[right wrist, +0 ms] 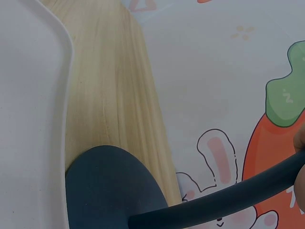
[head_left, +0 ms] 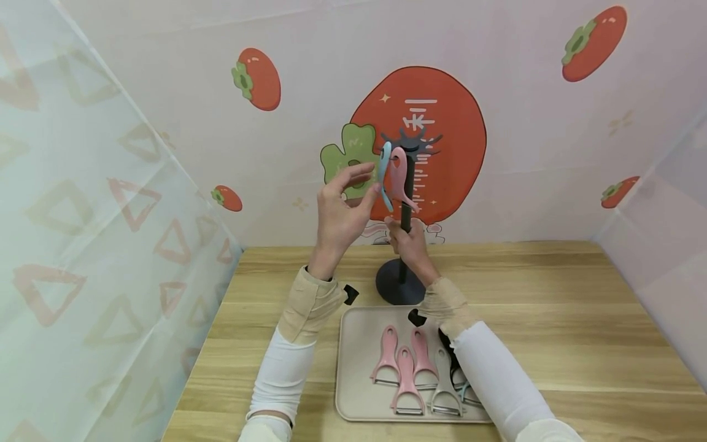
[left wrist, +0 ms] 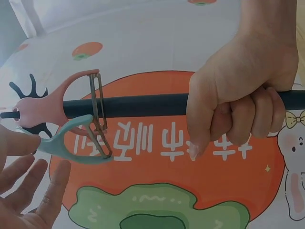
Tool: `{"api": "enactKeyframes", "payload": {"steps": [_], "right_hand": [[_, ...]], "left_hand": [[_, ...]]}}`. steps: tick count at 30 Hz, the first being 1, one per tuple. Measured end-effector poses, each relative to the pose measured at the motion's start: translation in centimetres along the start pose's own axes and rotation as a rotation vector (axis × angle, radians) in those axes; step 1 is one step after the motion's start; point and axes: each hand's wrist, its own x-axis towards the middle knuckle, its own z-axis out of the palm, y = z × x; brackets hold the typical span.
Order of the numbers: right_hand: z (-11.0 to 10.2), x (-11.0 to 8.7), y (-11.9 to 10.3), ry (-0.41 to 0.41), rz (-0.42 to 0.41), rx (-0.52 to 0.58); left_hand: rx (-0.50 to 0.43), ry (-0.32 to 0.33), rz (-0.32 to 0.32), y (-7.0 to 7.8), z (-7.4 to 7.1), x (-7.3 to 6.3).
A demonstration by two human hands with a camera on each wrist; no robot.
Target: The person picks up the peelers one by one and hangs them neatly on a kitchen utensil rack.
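A dark stand (head_left: 393, 285) with a round base, a pole and a ring of hooks on top stands behind the tray. My right hand (head_left: 411, 245) grips its pole at about mid-height, fingers wrapped round it. From one hook hangs a pink peeler (head_left: 399, 175), blade end down. Beside it, a light blue peeler (head_left: 384, 172) is at the hooks, its blade end also down. My left hand (head_left: 345, 215) pinches the blue handle near its top between thumb and forefinger, the other fingers spread. In the left wrist view the thumb covers the top of the blue handle (left wrist: 50, 144).
A beige tray (head_left: 350, 368) in front of the stand holds pink, grey, black and blue peelers, partly hidden by the right sleeve. The wooden tabletop (head_left: 552, 344) reaches back to a printed cloth wall (head_left: 525, 184) close behind the stand.
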Motion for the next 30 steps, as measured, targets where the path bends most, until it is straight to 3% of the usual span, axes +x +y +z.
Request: {"api": "enactKeyframes", "payload": {"steps": [5,10,22,26,30], "right_hand": [[-0.1,0.2,0.1,-0.007,-0.009,-0.026],[-0.1,0.2,0.2,-0.012,-0.005,-0.027],[-0.1,0.0,0.2,0.006,0.009,0.019],[-0.1,0.0,0.2,0.005,0.001,-0.001],[-0.1,0.0,0.2,0.014,0.009,0.003]], "left_hand": [[0.043,0.005,0.004,0.2,-0.3,-0.3],[0.169,0.003,-0.002,0.3,-1.0,-1.1],[0.379,-0.079,0.001,0.1,-2.0,-3.9],[0.410,-0.137,-0.029,0.1,-2.1,-4.7],[0.454,-0.254,-0.073,0.1,-2.1,-5.7]]}}
